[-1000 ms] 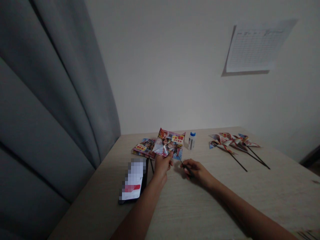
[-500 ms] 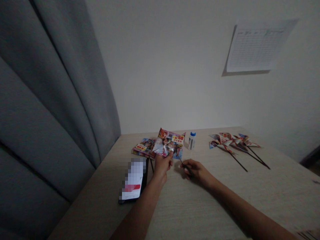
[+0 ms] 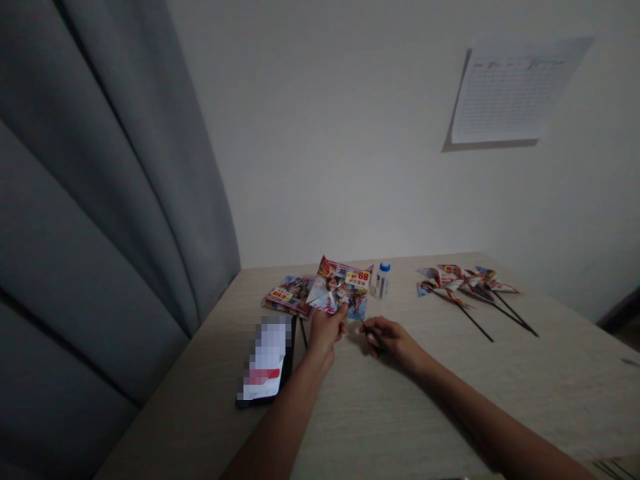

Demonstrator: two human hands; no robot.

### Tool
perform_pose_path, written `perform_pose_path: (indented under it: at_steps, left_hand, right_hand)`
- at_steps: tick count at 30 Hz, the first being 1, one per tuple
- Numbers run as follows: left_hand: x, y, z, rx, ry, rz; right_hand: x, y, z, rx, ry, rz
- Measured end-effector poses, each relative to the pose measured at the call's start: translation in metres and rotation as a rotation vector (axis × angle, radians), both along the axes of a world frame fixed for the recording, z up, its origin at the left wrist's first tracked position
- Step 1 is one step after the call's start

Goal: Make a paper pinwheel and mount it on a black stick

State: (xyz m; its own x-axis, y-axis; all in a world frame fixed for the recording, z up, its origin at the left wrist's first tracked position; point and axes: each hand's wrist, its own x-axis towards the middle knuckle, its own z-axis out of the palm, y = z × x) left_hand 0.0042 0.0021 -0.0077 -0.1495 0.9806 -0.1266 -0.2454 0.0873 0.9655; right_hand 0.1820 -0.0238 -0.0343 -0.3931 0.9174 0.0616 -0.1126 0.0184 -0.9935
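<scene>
My left hand (image 3: 326, 330) pinches the lower edge of a colourful printed paper sheet (image 3: 343, 285) and holds it tilted up off the light wooden table (image 3: 380, 407). My right hand (image 3: 390, 339) rests on the table just right of it, closed around a thin black stick (image 3: 364, 324) whose tip points up toward the paper. The paper shows red and yellow price print. Where the stick's tip meets the paper is too small to make out.
More printed sheets (image 3: 289, 295) lie left of the held one. A phone (image 3: 267, 360) lies near my left forearm. A small white bottle with a blue cap (image 3: 383, 280) stands behind. Finished paper pinwheels on black sticks (image 3: 467, 287) lie at right. A grey curtain (image 3: 100, 200) hangs at left.
The held paper has shifted very slightly. Both hands stay in nearly the same place.
</scene>
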Motion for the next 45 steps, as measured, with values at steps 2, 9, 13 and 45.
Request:
perform_pose_path:
  at_steps: [2,9,13,45]
  left_hand:
    - [0.000,0.000,0.000,0.001,-0.002,-0.001]
    - [-0.001,-0.003,0.004,0.011,-0.008,-0.014]
    - [0.000,-0.003,0.004,0.004,-0.011,-0.010]
    - [0.000,-0.001,0.006,-0.033,-0.109,0.077]
  right_hand:
    - [-0.001,-0.001,0.003,-0.015,0.002,-0.004]
    - [0.000,-0.002,0.003,-0.008,-0.018,0.010]
    - [0.000,0.001,-0.003,-0.023,0.001,-0.009]
    - [0.004,0.001,-0.002,0.261,-0.343,-0.154]
